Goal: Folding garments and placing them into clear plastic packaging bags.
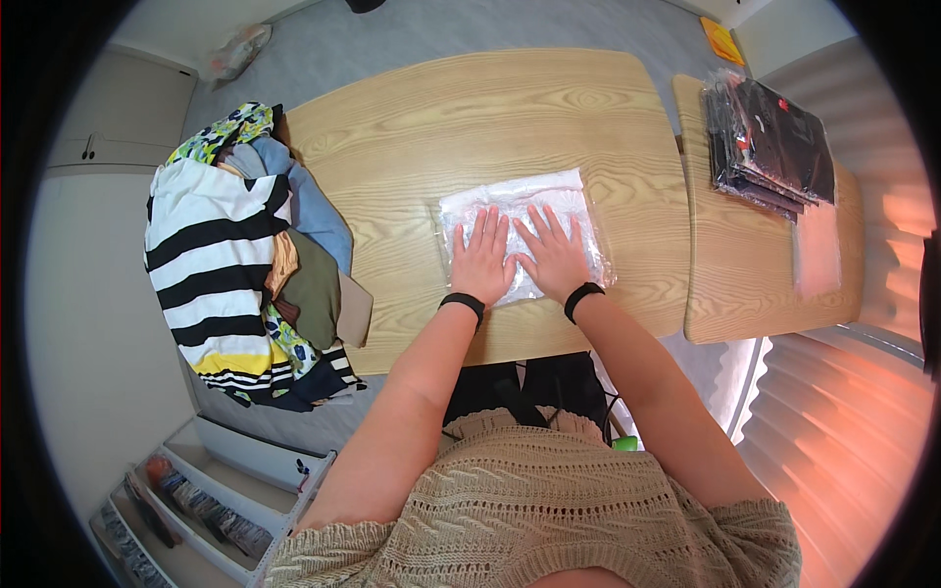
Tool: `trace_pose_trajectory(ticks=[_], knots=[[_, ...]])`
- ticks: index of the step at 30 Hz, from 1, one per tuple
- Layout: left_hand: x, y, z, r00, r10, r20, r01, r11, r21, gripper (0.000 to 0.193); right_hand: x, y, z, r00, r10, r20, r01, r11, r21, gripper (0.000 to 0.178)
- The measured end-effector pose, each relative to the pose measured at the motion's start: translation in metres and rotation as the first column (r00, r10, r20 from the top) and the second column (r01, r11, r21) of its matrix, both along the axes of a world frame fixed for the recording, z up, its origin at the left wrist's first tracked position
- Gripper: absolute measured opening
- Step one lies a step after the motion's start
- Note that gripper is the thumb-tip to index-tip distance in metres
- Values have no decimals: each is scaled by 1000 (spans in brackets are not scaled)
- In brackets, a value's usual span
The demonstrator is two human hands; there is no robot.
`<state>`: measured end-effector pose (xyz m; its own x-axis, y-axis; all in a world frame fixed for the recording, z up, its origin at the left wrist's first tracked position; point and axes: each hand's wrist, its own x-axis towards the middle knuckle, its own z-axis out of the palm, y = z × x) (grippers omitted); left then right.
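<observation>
Both palms cover the middle of the clear bag, hiding the white cloth beneath. The clothes pile buries its lower garments. Shelf contents near left are too small to tell.

A clear plastic bag holding something white lies flat mid-counter. A stack of clear-wrapped dark packages sits on the right counter, beside what may be empty clear bags.

The bagged garment under both palms is white in clear plastic. The table is pale wood grain. The clothes pile shows black-and-white stripes, yellow, blue, olive. The packaged stack is black.
</observation>
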<state>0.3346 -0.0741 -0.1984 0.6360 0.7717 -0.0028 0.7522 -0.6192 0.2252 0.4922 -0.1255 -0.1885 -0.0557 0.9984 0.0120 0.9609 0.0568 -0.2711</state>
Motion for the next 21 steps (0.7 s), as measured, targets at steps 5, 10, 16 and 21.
trace_pose_trajectory(ticks=[5,10,16,21], knots=[[-1,1,-6,1000,5,9,-4,1000,-28,64,-1,2,-5,1000,-4,4,4,999,35,53],[2,2,-4,1000,-13,18,13,999,-42,63,3,2,-5,1000,-10,-2,10,1000,0,54],[-2,2,-7,1000,4,-14,-4,1000,-6,64,12,4,20,959,-20,-284,-16,992,-125,57],[-3,1,-8,1000,1,22,-1,1000,11,63,58,-41,19,707,-453,-544,535,845,-8,49]])
